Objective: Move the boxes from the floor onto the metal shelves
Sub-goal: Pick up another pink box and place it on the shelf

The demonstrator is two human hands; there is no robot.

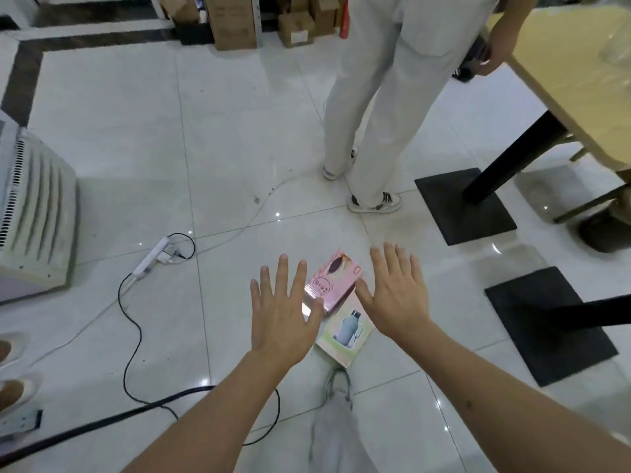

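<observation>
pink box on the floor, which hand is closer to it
Left, narrowly. The left hand is spread open with its thumb overlapping the near left corner of the pink box. The right hand is open just beside its right edge.

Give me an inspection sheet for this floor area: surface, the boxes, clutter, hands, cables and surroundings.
Surface: glossy white tiled floor, scattered dark specks.
Job's things: pink box and pale box with a flask picture lying on the floor, touching.
Clutter: cardboard boxes along the far wall.
Hands: left hand and right hand open, fingers spread above the boxes, no grip.
Cables: white power strip; black cable looping across the floor.
Surroundings: another person's legs, wooden table, white vented appliance.
</observation>
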